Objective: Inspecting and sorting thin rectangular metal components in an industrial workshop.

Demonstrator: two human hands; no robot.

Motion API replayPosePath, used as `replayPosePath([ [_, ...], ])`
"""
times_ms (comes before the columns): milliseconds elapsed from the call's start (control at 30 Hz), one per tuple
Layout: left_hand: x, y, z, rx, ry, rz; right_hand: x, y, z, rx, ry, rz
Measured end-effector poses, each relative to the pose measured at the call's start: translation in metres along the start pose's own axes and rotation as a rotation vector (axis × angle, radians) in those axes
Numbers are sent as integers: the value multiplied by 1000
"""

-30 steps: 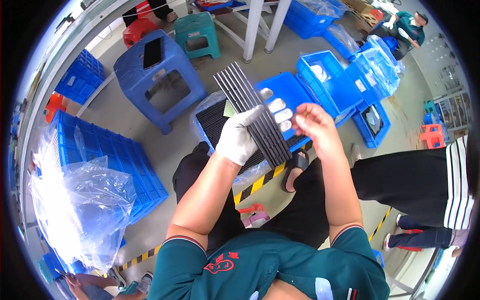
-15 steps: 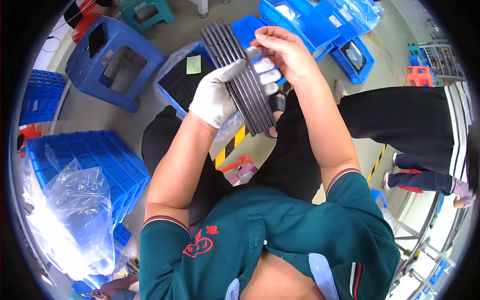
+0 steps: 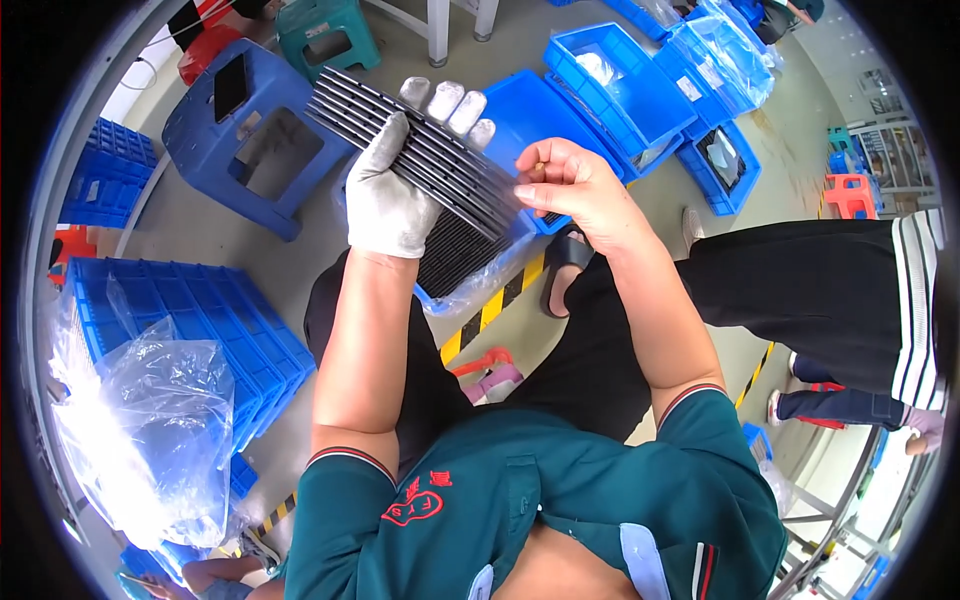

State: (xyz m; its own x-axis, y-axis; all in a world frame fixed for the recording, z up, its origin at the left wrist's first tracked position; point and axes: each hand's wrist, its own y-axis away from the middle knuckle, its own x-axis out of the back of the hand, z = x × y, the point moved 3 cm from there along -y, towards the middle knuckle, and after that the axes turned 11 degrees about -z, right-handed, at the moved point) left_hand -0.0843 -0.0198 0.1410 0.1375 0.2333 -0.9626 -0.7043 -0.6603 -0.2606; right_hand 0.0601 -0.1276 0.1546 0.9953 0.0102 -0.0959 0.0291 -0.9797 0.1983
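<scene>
"What could go wrong here?"

"If my white-gloved left hand [image 3: 385,212] loosens its thumb, the bundle of long, slim black strips [image 3: 448,170] it grasps might fan out and slip"

"Where does the bundle lie?"

"Between that hand's thumb and fingers, its lower end just beside my bare right hand [image 3: 582,195], whose fingers are bent; whether they grip anything, I can't tell"
</scene>
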Motion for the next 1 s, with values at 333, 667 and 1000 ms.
replayPosePath([
  [333,0,-2,1,9,13,-22,0,0,-3,20,-25,-3],
  [667,-2,-2,3,4,-20,-59,-9,-3,1,-53,-39,-106],
  [1000,6,-2,1,40,-71,-96,-20,-2,15,-54,-29,-32],
])
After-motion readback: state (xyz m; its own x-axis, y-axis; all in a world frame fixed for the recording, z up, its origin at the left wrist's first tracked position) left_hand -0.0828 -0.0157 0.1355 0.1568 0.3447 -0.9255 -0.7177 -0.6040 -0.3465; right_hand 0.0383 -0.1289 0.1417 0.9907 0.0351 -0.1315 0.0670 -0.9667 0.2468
